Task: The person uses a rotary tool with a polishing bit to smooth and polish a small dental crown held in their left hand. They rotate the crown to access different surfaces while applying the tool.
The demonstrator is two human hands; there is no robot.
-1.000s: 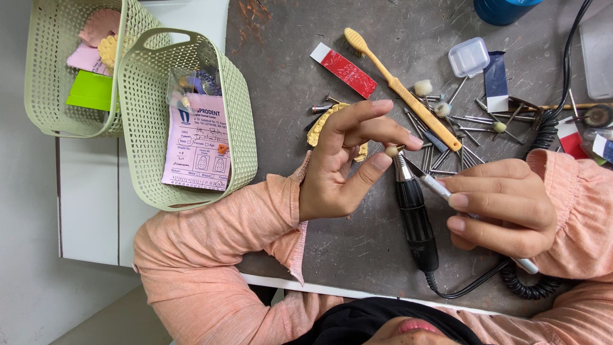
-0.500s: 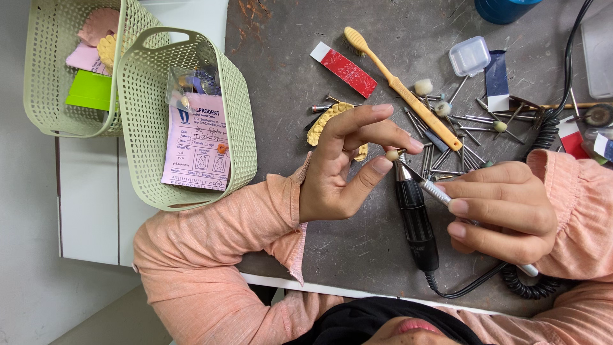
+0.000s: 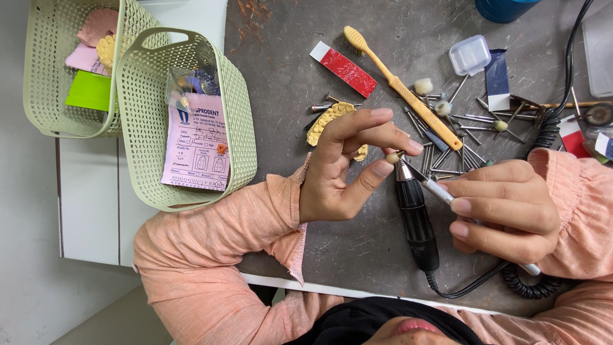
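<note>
Pinching a small pale tooth piece (image 3: 392,156) between my left hand's (image 3: 345,169) thumb and fingertips, I grip a slim silver tool (image 3: 440,191) in my closed right hand (image 3: 504,211), above the black handpiece (image 3: 416,217).

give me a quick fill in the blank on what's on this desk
1. The left hand pinches a small cream ____ at its fingertips.
2. The right hand holds a thin silver ____.
3. The pink paper slip lies in a pale green perforated plastic ____.
4. The long toothbrush is ____.

Missing: tooth; tool; basket; yellow
</note>
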